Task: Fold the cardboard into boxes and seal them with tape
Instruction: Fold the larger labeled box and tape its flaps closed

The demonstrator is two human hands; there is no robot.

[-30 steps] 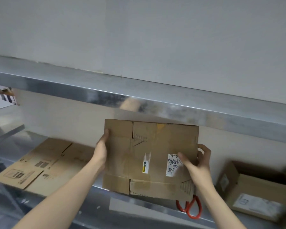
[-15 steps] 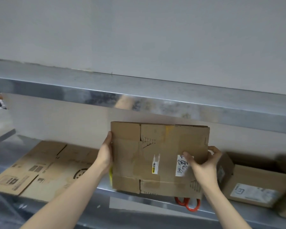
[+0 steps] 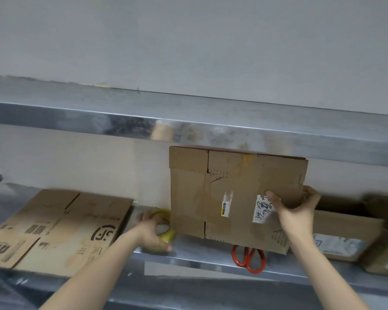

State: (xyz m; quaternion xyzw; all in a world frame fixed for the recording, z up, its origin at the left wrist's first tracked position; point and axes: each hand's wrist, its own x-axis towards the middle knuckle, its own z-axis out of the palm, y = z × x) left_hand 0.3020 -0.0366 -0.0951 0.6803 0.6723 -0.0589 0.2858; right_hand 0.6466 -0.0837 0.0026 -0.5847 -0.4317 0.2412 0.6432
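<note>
Cardboard [image 3: 213, 193], creased, flat; tape [image 3: 166, 237], ring-shaped

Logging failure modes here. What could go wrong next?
Only the right hand pinches the upright flattened cardboard box, at one edge, so it could tip or slip.
The red-handled scissors lie under its lower edge. Setting it down may knock them off the metal shelf.
The left hand grips the yellow tape roll near the shelf front. A fumble could drop it.

Matt brown cardboard box [image 3: 233, 198], glossy yellow tape roll [image 3: 164, 229], brushed reflective metal shelf [image 3: 199, 258].
</note>
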